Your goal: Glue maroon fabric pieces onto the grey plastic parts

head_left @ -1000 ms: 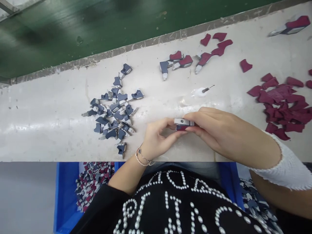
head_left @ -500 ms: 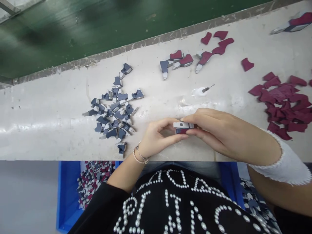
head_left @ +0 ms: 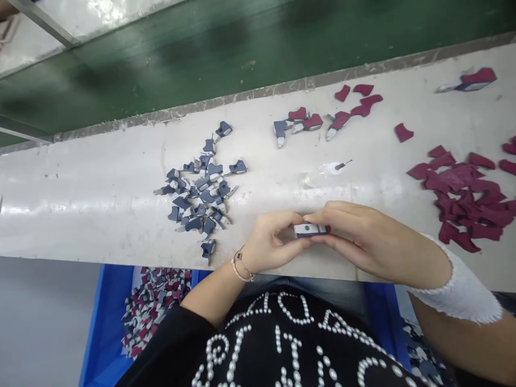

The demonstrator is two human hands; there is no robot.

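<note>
A pale, scuffed workbench (head_left: 100, 215) crosses the view, and below its front edge sits a blue plastic bin (head_left: 107, 322) heaped with mixed grey and maroon pieces (head_left: 155, 312). The person's black top with pearl beading (head_left: 278, 344) fills the lower middle.

Just above that edge, the fingertips of the left hand (head_left: 268, 242) and the right hand (head_left: 363, 239) pinch a small moulded part (head_left: 309, 230) from either end, their fingers curled and close together. The part lies almost level, its long axis running left to right and nearly parallel to the bench edge, with a white face and round hole turned up.

Beyond the left fingers lies a loose pile of slate-grey parts (head_left: 199, 193). Beyond the right fingers are a thin-tipped tool (head_left: 342, 165) and a white smear (head_left: 330, 169), with maroon felt pieces (head_left: 463, 193) farther right. A green surface (head_left: 201, 64) lies past the bench's far edge.
</note>
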